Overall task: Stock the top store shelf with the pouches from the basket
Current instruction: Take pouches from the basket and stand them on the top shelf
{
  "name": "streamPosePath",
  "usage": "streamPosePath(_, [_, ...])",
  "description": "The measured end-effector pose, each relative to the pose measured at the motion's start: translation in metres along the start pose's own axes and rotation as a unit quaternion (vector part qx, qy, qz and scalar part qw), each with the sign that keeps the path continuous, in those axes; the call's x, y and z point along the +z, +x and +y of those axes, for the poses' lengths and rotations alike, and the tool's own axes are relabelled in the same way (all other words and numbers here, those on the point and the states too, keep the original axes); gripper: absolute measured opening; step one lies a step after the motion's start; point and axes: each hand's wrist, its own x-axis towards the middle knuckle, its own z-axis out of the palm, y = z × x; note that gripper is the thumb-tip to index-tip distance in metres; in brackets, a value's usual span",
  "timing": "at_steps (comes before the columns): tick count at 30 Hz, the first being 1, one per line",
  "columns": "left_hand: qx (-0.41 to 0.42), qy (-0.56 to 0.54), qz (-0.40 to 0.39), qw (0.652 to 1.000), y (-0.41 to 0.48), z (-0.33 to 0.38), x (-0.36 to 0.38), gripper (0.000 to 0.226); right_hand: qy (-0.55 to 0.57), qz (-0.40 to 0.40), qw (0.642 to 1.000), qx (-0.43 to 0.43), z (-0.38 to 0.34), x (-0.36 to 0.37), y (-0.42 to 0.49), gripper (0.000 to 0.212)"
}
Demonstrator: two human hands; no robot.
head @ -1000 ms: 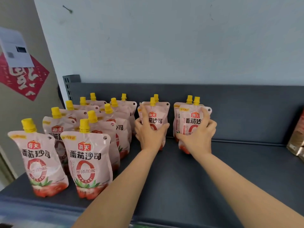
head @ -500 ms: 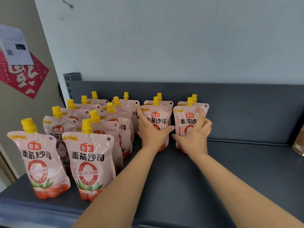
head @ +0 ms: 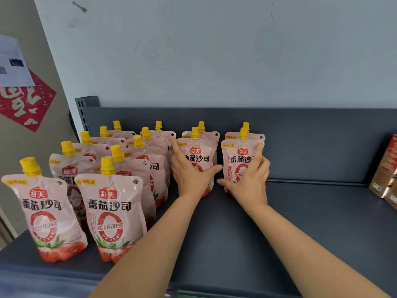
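Observation:
Pink tomato-sauce pouches with yellow caps stand on the dark grey top shelf (head: 236, 233). Several fill the left part in rows, the nearest two (head: 43, 211) (head: 111, 214) at the front edge. My left hand (head: 191, 179) grips one upright pouch (head: 198, 152) near the back, thumb across its front and a finger up its left edge. My right hand (head: 247, 183) grips a second pouch (head: 240, 158), fingers on its right edge, thumb low on its left. Behind each held pouch stands another. The basket is out of view.
The shelf's dark back panel (head: 322, 138) runs behind the pouches, with a pale wall above it. Brown boxes (head: 384, 168) lean at the far right of the shelf. A red paper sign (head: 25, 104) hangs on the left wall. Bare shelf lies right of my right hand.
Both hands have pushed their pouches back and stood them upright against the pouches behind. My left thumb has spread out across the pouch front.

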Motion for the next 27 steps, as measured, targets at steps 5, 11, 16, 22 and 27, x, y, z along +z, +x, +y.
streamPosePath(5, [0.002, 0.030, -0.014, 0.999, -0.008, 0.002, -0.003, 0.141, 0.000, 0.011, 1.000, 0.006, 0.001, -0.008, -0.003, 0.140])
streamPosePath(11, [-0.009, 0.100, -0.041, 0.994, -0.026, 0.008, -0.004, 0.139, 0.000, -0.018, 1.000, -0.006, 0.002, -0.015, -0.010, 0.140])
streamPosePath(16, [0.005, 0.176, -0.101, 0.979, -0.043, 0.017, -0.018, 0.135, -0.065, -0.028, 0.997, -0.005, 0.004, -0.040, -0.026, 0.117])
streamPosePath(22, [0.138, 0.232, -0.173, 0.947, -0.081, 0.047, -0.050, 0.118, -0.168, 0.016, 0.985, -0.020, 0.006, -0.124, -0.069, 0.077])
streamPosePath(27, [0.273, 0.238, -0.197, 0.911, -0.143, 0.078, -0.059, 0.109, -0.249, 0.053, 0.967, 0.011, 0.015, -0.207, -0.140, 0.068])
